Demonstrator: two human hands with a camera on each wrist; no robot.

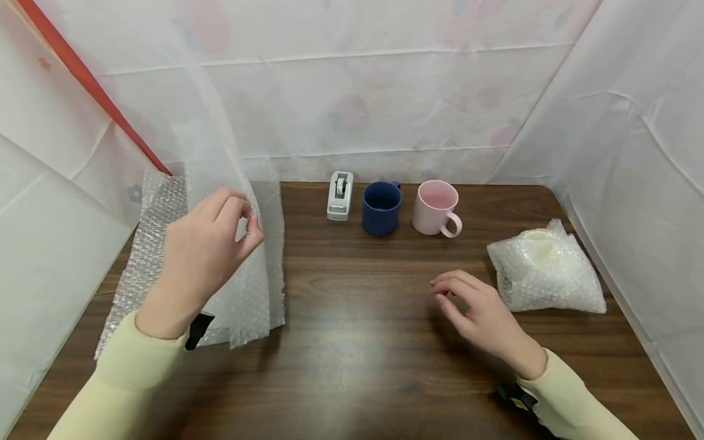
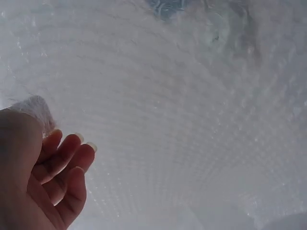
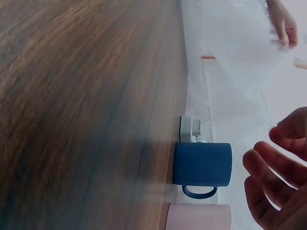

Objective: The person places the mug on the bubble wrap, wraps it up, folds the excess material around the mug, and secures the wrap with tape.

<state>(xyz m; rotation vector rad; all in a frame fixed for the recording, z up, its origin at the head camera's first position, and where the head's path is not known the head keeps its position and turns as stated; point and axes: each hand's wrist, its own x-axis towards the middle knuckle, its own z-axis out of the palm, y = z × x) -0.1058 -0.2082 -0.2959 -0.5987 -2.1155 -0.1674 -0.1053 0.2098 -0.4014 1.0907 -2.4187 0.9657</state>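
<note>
My left hand (image 1: 206, 244) is raised over the left side of the table and pinches a sheet of bubble wrap (image 1: 250, 305), which hangs upright from the fingers. More bubble wrap (image 1: 145, 244) lies flat beneath it. In the left wrist view the translucent sheet (image 2: 158, 110) fills most of the picture behind curled fingers (image 2: 72, 191). My right hand (image 1: 484, 315) hovers over the table at right, fingers loosely bent around nothing. Ahead of it stand a pink mug (image 1: 426, 217) and a blue mug (image 1: 381, 214), both upright.
A white tape dispenser (image 1: 340, 195) stands left of the blue mug, near the back edge. Something pale yellow shows through a bubble-wrapped bundle (image 1: 550, 275) on the right. White curtains (image 1: 385, 104) enclose the back and sides of the brown wooden table (image 1: 341, 366).
</note>
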